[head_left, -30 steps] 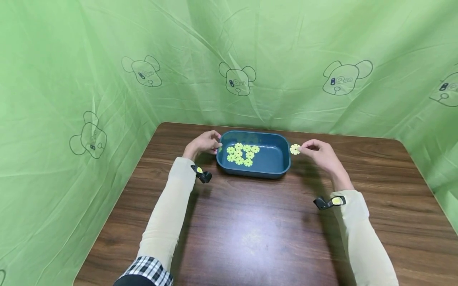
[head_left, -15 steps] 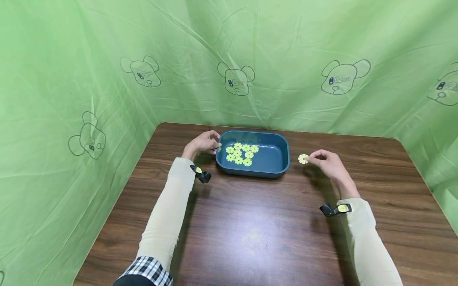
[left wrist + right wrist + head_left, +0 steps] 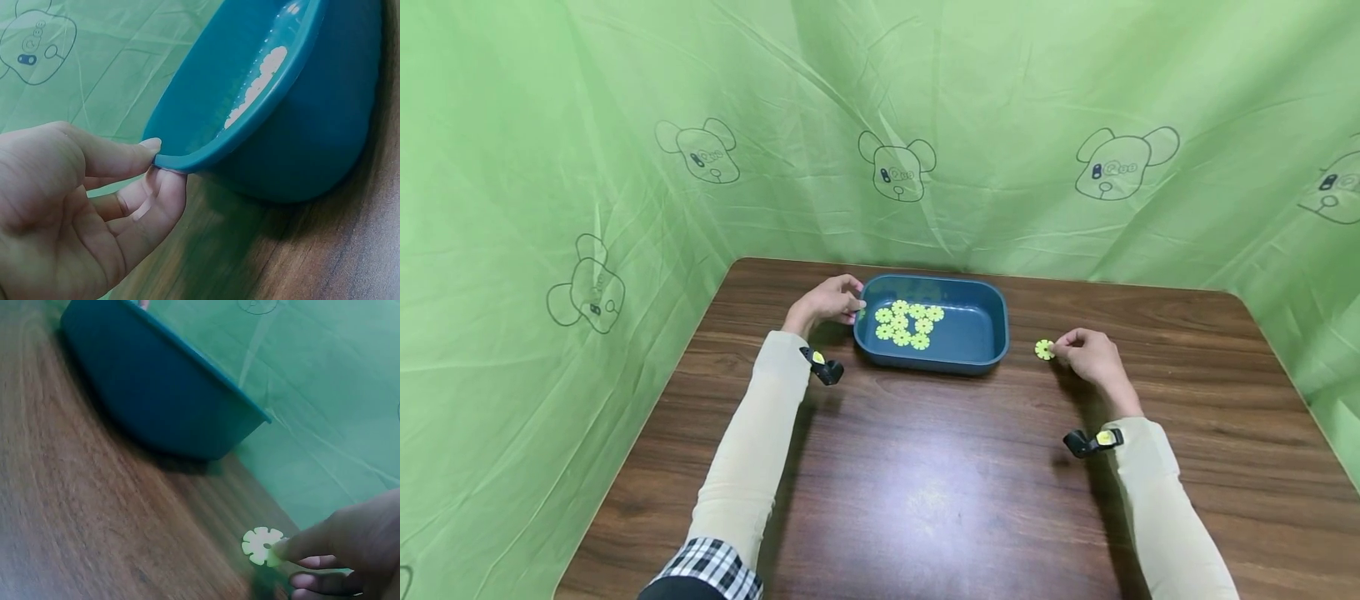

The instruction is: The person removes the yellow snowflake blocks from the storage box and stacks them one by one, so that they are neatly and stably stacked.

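A dark teal rectangular basin (image 3: pixel 966 362) stands near the back of the table, with several yellow-green snowflake discs (image 3: pixel 900 322) lying flat in its left half. At its left end my left hand (image 3: pixel 826 303) pinches the rim, thumb on top and fingers beneath, as the left wrist view shows. To the right of the basin my right hand (image 3: pixel 1092 357) pinches one notched snowflake disc (image 3: pixel 257 544) by its edge between thumb and finger, low over the wood. The disc has a small hole in its middle.
The brown wood-grain table (image 3: pixel 880 483) extends on both sides and in front of the basin. A green curtain (image 3: pixel 992 100) with bear-head drawings hangs behind the table and along its sides. Each sleeve carries a black wrist strap.
My right hand has moved away from the basin's right end, toward the right and front, lowering the snowflake disc with it. My left hand and the basin have stayed in place.
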A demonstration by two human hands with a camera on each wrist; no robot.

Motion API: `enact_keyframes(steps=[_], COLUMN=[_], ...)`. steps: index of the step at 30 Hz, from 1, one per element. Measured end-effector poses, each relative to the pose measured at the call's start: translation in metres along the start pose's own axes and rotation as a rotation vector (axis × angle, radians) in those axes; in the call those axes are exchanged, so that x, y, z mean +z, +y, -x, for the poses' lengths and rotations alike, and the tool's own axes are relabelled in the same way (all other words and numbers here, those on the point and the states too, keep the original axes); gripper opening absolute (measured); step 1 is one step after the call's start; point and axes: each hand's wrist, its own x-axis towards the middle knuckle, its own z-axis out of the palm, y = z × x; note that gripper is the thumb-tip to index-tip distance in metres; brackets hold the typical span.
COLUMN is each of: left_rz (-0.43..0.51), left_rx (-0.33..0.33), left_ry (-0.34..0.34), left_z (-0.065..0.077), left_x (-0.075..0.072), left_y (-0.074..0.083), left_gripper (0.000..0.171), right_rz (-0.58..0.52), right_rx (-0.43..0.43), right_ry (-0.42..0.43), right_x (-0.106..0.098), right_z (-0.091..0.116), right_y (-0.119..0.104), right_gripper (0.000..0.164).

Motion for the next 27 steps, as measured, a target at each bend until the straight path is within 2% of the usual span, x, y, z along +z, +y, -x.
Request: enact_keyframes(steps=[5, 11, 20, 27], left_rz=[0.000, 0.006, 0.002, 0.003], left_rx=[0.005, 0.002, 0.005, 0.008], left_ry=[-0.004, -0.008, -0.008, -0.011], left_z=[0.0002, 0.0002, -0.0014, -0.0020], left_x=[0.0003, -0.0003, -0.0021, -0.0023], left_y=[0.0005, 0.0011, 0.0003, -0.0018], left_gripper=[0.034, 0.035, 0.036, 0.035], right_rz=[0.042, 0.053, 0.062, 0.050], right_rx=[0.016, 0.036, 0.034, 0.012], right_ry=[0.032, 0.029, 0.045, 0.057], right_x=[0.0027, 0.0042, 0.0067, 0.0034], right_z=[0.0000, -0.0023, -0.0041, -0.0013], right_y=[-0.0013, -0.0005, 0.0009, -0.0074], right_gripper=[0.025, 0.024, 0.025, 0.025])
